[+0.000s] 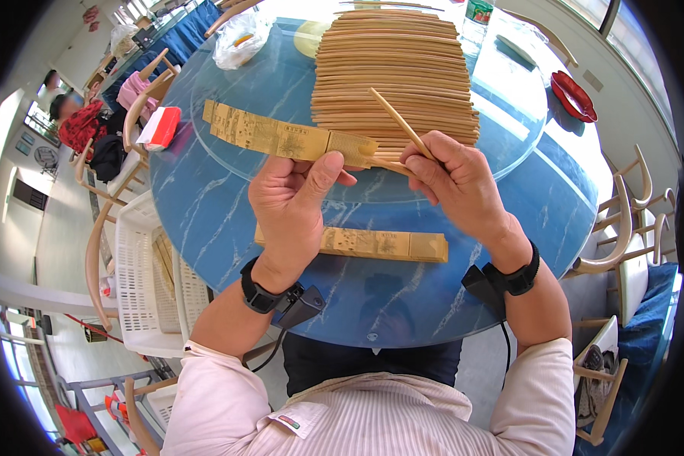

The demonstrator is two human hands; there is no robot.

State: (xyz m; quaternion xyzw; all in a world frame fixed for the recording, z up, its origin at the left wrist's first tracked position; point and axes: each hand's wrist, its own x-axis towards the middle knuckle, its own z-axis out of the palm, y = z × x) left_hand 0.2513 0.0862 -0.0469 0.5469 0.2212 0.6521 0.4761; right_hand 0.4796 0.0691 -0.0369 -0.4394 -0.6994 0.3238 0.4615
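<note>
Your left hand (292,199) pinches a yellow paper sleeve (270,135) over the tabletop (387,300). Your right hand (457,181) grips wooden sticks (393,114), one at the sleeve's end. Looks like you're filling it; that calls for lining both up.

Passable along the near strip of blue tabletop (391,300), before the yellow paper sleeves (380,242); blocked ahead by rows of wooden sticks (395,76), far right by a bottle (476,30).
</note>
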